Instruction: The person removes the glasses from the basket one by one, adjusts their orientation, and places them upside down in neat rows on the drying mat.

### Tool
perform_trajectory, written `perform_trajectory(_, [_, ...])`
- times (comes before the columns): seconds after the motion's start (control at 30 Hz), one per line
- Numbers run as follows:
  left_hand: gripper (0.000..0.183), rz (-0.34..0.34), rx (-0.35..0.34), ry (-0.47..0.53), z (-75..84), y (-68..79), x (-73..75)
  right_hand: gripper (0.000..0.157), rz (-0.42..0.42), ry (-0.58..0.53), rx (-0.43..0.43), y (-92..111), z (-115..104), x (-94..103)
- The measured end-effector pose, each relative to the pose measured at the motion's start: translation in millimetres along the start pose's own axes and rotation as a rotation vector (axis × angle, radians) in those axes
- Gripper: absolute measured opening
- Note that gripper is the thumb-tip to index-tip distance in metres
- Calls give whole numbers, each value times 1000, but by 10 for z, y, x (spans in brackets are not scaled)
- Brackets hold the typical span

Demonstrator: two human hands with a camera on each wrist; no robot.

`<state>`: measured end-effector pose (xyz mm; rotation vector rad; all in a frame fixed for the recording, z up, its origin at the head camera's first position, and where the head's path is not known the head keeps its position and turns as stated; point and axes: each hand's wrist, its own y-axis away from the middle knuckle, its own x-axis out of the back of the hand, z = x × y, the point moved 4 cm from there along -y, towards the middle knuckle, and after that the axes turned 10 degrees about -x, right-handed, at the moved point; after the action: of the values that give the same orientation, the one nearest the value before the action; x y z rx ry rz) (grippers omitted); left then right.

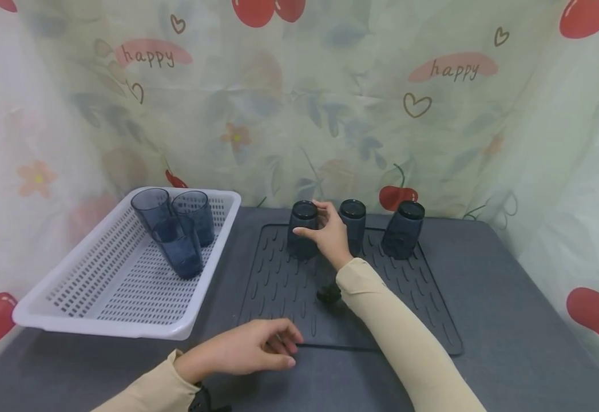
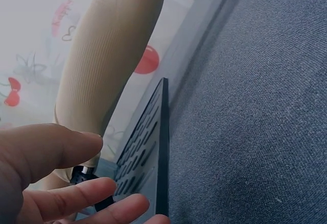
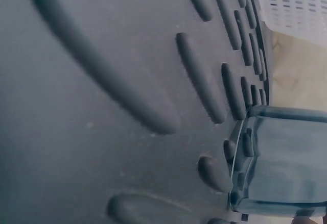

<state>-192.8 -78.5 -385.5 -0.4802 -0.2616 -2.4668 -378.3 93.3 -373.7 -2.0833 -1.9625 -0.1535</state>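
Observation:
On the dark ridged mat (image 1: 299,309) a dark blue glass (image 1: 301,237) stands upside down at the back left. My right hand (image 1: 330,234) holds it near its raised base, thumb in front and fingers at the far side. In the right wrist view that glass (image 3: 291,157) rests with its rim on the mat. Two more upturned glasses stand to its right, a middle glass (image 1: 353,220) and a right-hand glass (image 1: 403,232). My left hand (image 1: 250,346) hovers by the mat's front edge, fingers loosely bent, holding nothing.
A white perforated basket (image 1: 108,329) stands on the left of the grey tabletop (image 1: 526,320). Inside it are three blue glasses (image 1: 178,246), mouths up, one tilted. A patterned curtain (image 1: 299,114) hangs behind the table.

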Motion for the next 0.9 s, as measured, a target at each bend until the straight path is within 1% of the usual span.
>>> perform_trajectory(0.3, [28, 7, -11, -26, 24, -16, 5, 77, 3, 11, -3, 1, 24, 3])
perform_trajectory(0.4, [28, 7, -3, -20, 47, -13, 25, 77, 1, 9, -6, 4, 28, 8])
perform_trajectory(0.53, [28, 12, -9, -29, 104, 6, 61, 77, -4, 3, -4, 13, 10, 8])
perform_trajectory(0.73, [30, 29, -22, -78, 243, 60, 135, 75, -2, 8, -12, 16, 0, 13])
perform_trajectory(0.9, [29, 72, -55, -139, 456, 125, 257, 75, -5, 18, -22, 23, 3, 13])
